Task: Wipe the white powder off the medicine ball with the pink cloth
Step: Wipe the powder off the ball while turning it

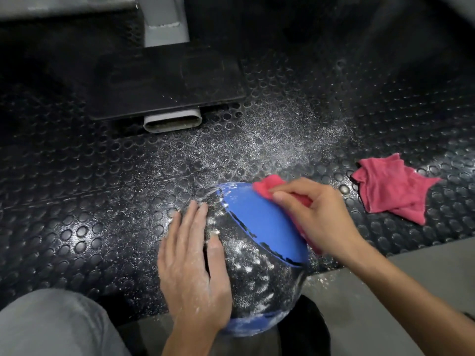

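Head view. One medicine ball (257, 253), black with blue panels, rests on the studded black rubber floor (77, 201) at the edge of a grey strip of floor (385, 291). Two hands are on it. The left hand (190, 268) lies flat against the ball's left side, fingers (195, 219) extended and dusted white, holding nothing. The right hand (316, 214) is curled over the ball's upper right, its fingers (285, 194) closed on one pink cloth (267, 187), which is pressed against the blue panel just beyond the fingertips. A second pink cloth (393, 188) lies crumpled on the floor, well to the right of the right hand and apart from it. White powder (257, 273) streaks the ball's black surface between the two hands; more is scattered on the floor beyond the fingers. One grey metal post (164, 21) on a dark base plate (164, 83) stands farther off. No containers are visible.
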{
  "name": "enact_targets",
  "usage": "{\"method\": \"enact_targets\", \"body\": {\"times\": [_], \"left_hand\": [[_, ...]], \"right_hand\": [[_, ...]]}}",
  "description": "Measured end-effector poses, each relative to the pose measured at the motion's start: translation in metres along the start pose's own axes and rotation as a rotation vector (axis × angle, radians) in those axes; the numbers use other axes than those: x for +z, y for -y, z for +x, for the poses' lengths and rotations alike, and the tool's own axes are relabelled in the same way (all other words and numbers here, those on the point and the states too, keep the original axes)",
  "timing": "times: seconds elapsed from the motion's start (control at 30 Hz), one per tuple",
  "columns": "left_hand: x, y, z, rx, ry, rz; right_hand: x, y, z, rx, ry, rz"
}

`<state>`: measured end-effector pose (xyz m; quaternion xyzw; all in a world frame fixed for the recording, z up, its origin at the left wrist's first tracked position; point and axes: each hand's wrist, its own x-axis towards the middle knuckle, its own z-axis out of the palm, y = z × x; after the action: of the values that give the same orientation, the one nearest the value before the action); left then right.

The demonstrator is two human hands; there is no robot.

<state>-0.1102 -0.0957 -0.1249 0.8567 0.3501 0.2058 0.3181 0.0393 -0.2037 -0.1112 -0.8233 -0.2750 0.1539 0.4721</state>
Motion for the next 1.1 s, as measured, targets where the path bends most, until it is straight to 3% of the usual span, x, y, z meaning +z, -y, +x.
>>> {"method": "enact_targets", "body": {"times": [0.1, 0.17, 0.23, 0.3, 0.4, 0.5, 0.63, 0.77, 0.9, 0.97, 1.1], "left_hand": [[-0.002, 0.002, 0.001, -0.015, 0.006, -0.032], [-0.006, 0.007, 0.003, -0.01, 0.02, -0.077], [-0.009, 0.012, 0.008, -0.004, 0.04, -0.118], [-0.014, 0.016, 0.016, -0.006, 0.077, -0.153], [-0.025, 0.033, 0.034, -0.015, 0.166, -0.269], [-0.041, 0.047, 0.054, -0.092, 0.259, -0.307], [-0.054, 0.048, 0.068, -0.168, 0.168, -0.13], [-0.05, 0.043, 0.074, -0.193, 0.182, -0.119], [-0.054, 0.058, 0.092, -0.28, 0.182, -0.269], [-0.055, 0.063, 0.095, -0.287, 0.197, -0.3], [-0.05, 0.062, 0.098, -0.314, 0.184, -0.25]], "right_hand": [[0.012, 0.024, -0.014, -0.352, 0.047, -0.168], [0.014, 0.018, -0.014, -0.374, 0.025, -0.131], [0.013, -0.003, -0.011, -0.23, -0.086, -0.007], [0.015, -0.028, -0.009, 0.03, -0.175, 0.132], [0.02, -0.055, -0.013, 0.367, -0.107, 0.272], [0.014, -0.051, -0.012, 0.497, -0.171, 0.408], [-0.005, -0.025, 0.001, 0.352, -0.3, 0.399], [0.013, 0.013, -0.007, 0.08, -0.214, 0.338], [0.072, 0.007, -0.037, -0.27, -0.109, 0.027], [0.085, -0.007, -0.042, -0.212, -0.168, 0.067], [0.078, -0.017, -0.029, 0.081, -0.185, 0.28]]}}
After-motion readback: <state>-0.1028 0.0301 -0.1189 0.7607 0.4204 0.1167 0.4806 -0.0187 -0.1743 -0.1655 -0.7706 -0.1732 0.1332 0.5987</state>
